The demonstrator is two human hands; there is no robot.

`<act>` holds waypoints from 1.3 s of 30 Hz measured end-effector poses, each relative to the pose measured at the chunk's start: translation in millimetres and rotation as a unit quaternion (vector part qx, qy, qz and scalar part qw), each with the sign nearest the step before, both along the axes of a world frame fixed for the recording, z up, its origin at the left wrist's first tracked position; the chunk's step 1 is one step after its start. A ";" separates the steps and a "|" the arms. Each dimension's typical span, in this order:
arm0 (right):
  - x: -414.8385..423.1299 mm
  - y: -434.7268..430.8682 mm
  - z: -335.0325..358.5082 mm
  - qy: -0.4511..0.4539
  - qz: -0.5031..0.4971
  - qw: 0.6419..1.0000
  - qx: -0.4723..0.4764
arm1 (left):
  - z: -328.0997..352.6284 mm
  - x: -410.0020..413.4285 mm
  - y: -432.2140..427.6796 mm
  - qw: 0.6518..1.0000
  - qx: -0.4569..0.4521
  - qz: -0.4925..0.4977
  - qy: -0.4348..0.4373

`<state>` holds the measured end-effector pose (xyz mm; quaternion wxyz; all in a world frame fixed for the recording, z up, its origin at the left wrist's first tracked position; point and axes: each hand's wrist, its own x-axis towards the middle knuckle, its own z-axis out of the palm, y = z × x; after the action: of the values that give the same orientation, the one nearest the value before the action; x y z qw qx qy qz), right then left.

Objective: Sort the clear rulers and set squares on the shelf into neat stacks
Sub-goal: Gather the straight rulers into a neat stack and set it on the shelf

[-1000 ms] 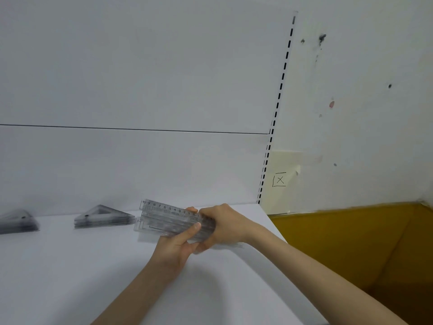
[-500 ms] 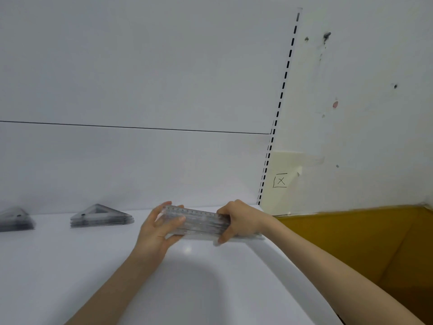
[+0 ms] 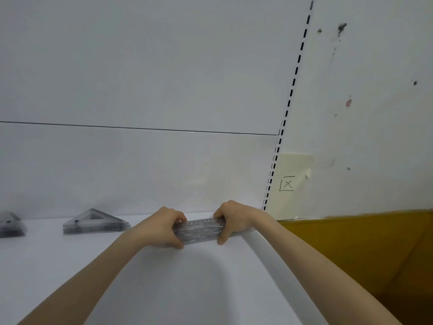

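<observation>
Ruler stack (image 3: 199, 231) gripped at both ends, low over the white shelf (image 3: 187, 289), near its right edge.

Your left hand (image 3: 159, 228) and right hand (image 3: 234, 221) each clasp one end, fingers (image 3: 179, 218) curled over the top and thumbs on the near side. The stack lies level, with a printed scale along its top edge and grey, streaky clear layers. Whether it touches the shelf, you cannot tell. Your hands hide both ends. To its left, apart, a tidy set square stack (image 3: 93, 222) sits with its apex to the back. A second set square pile (image 3: 10, 225) is cut by the frame edge. Behind on the right stands a slotted rail (image 3: 290, 95), and just beside it a pale note (image 3: 287, 184) with a boxed X.
</observation>
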<state>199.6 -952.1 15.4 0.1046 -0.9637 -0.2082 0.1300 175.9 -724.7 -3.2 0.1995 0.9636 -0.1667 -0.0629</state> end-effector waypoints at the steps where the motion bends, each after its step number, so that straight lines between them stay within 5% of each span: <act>1: 1.6 -0.3 0.3 0.005 0.004 1.000 -0.002 | 0.0 2.7 -0.8 1.000 0.003 -0.003 -0.006; 20: -3.8 -0.1 -0.6 -0.043 0.041 0.998 -0.037 | 5.3 9.6 -4.1 1.000 0.027 -0.009 0.001; 26: -10.0 -45.7 18.6 0.006 -0.049 0.999 0.010 | 7.8 -2.5 5.2 0.998 0.036 0.030 0.042; 31: -22.6 -82.2 13.8 0.049 -0.140 0.984 -0.101 | 11.3 -8.8 6.6 0.993 0.044 0.076 0.078; 39: -19.2 -53.3 -3.8 -0.006 -0.130 0.987 -0.093 | 20.5 -7.1 -13.4 0.984 0.131 0.097 0.072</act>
<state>180.4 -1005.5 11.6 0.0290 -0.9889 -0.0686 0.1284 168.8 -738.0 17.3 0.0879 0.9859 -0.0480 -0.1342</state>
